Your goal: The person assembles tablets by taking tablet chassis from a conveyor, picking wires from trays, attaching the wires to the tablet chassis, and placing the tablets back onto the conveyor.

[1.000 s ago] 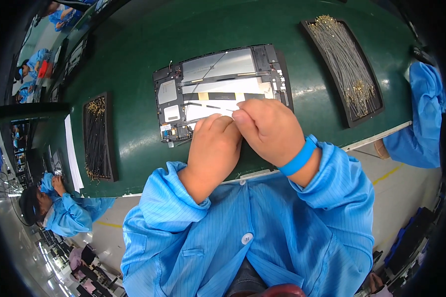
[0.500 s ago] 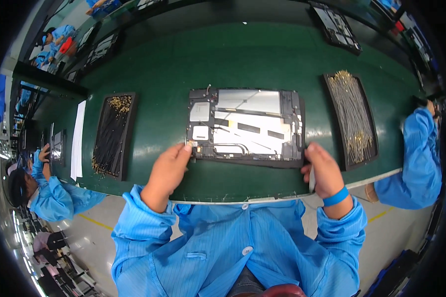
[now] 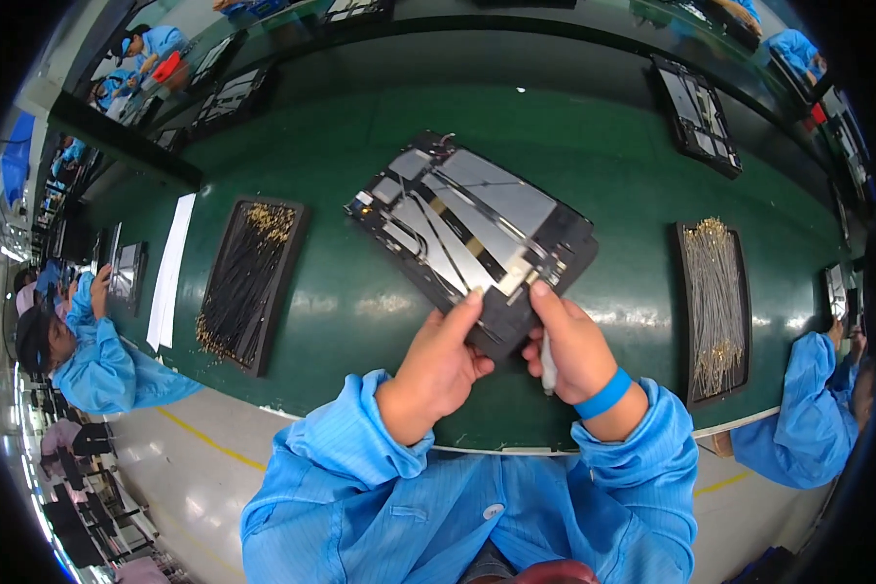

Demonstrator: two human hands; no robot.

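An opened tablet [image 3: 496, 219], its silvery inner plates, black strips and cables exposed, sits in a dark tray-like base [image 3: 582, 255]. It is turned at a slant above the green bench. My left hand [image 3: 438, 365] grips its near edge, thumb on top and fingers curled below. Beside it, my right hand [image 3: 579, 355] holds the same edge near the right corner, thumb resting on the inner parts. A slim whitish tool [image 3: 548, 365] is tucked in the right palm; its exact kind cannot be made out. A blue band [image 3: 603, 394] circles my right wrist.
Left on the green bench [image 3: 360, 370] stands a tray of black cables [image 3: 248, 282] with gold ends; a tray of grey cables [image 3: 715, 311] stands right. White paper strips [image 3: 170, 273] lie far left. Another opened device [image 3: 696, 112] lies at the back right. Co-workers [image 3: 97, 355] sit on both sides.
The tablet has been raised and swung clockwise from lying square on the bench. My hands have come closer together, the left moving from the left corner to the near edge.
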